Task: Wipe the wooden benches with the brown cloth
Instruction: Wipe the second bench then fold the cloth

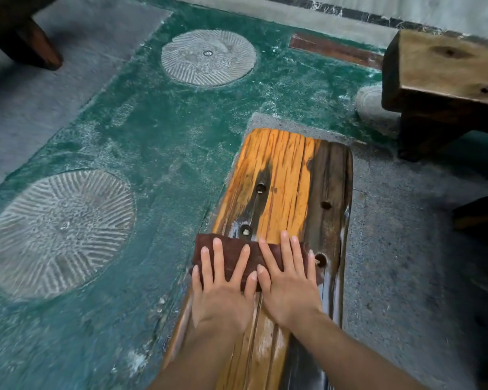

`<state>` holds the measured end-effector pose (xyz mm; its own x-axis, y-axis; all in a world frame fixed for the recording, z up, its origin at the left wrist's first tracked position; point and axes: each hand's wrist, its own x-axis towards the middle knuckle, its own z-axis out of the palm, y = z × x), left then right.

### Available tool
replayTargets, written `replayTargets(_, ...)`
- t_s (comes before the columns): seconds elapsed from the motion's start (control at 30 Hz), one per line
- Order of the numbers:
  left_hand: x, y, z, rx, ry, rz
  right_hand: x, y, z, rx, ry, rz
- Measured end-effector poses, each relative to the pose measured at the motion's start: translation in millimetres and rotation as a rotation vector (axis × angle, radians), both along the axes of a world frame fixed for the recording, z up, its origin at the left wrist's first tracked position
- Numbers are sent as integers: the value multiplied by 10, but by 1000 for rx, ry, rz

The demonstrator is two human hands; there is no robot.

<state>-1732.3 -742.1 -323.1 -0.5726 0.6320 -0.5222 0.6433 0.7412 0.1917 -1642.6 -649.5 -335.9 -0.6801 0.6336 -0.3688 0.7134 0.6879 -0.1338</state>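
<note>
Wooden bench (288, 170), orange with dark streaks, wet sheen near end; brown cloth (231, 254) folded across its width, overhanging left edge; left hand (223, 296), right hand (289, 285) side by side, fingers spread flat, pressing cloth.
</note>
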Motion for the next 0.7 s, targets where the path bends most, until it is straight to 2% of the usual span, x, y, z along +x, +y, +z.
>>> replayTargets(0.23,-77,195,37,24,-38,17,-55,157,21,-51,-17,-28)
replayTargets(0.53,-667,1436,-95,-1,-79,104,-675,1405,-95,-48,44,-23)
replayTargets(0.7,-925,1807,-107,2,-91,150,-944,1796,-92,-45,74,9)
